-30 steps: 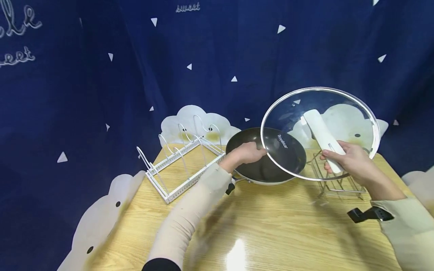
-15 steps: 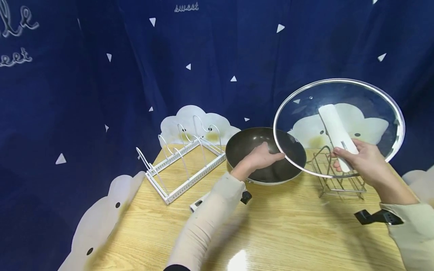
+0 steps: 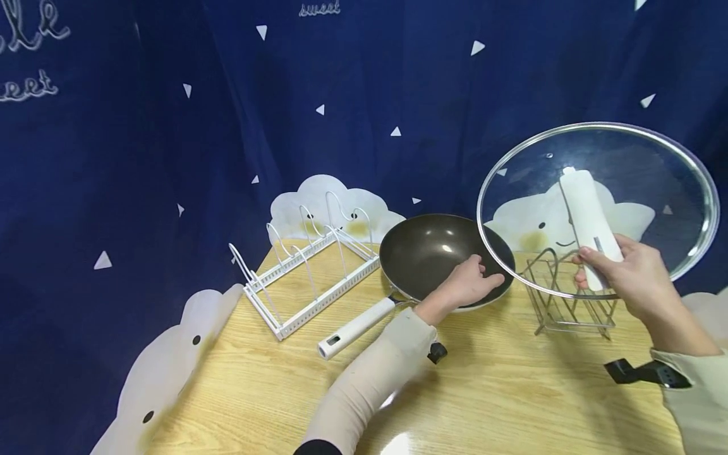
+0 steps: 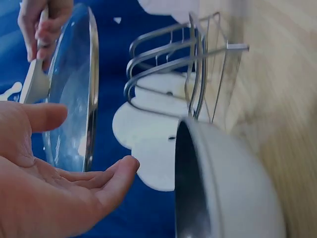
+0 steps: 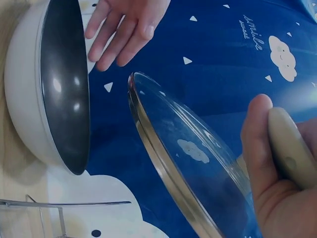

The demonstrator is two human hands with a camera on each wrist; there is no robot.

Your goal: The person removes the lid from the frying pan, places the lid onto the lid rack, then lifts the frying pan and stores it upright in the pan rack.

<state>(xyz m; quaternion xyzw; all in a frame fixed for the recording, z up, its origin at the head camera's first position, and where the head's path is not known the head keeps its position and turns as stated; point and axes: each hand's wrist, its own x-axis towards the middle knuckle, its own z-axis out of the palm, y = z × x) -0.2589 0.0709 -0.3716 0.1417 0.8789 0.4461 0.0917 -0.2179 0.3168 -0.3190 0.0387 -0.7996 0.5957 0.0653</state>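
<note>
My right hand (image 3: pixel 639 272) grips the white handle (image 3: pixel 591 221) of a round glass lid (image 3: pixel 529 183) with a metal rim. The lid is held up, tilted, over the right part of the table. My left hand (image 3: pixel 463 284) reaches over the wok (image 3: pixel 421 253), which is dark inside and white outside, with its white handle (image 3: pixel 355 328) pointing to the front left. In the left wrist view the fingers (image 4: pixel 116 183) of that hand are loosely bent with nothing between them, apart from the lid's rim (image 4: pixel 92 99). The right wrist view shows the wok (image 5: pixel 64 94) beside the lid.
A white wire rack (image 3: pixel 318 306) with upright loops stands on the wooden table (image 3: pixel 256 392), left of the wok. On the right, partly behind the lid, is a smaller metal wire rack (image 3: pixel 569 322). A dark blue curtain (image 3: pixel 341 76) hangs behind the table.
My right hand has carried the lid up and to the right, off from over the wok. My left hand has moved right across the wok and come away from the lid's rim.
</note>
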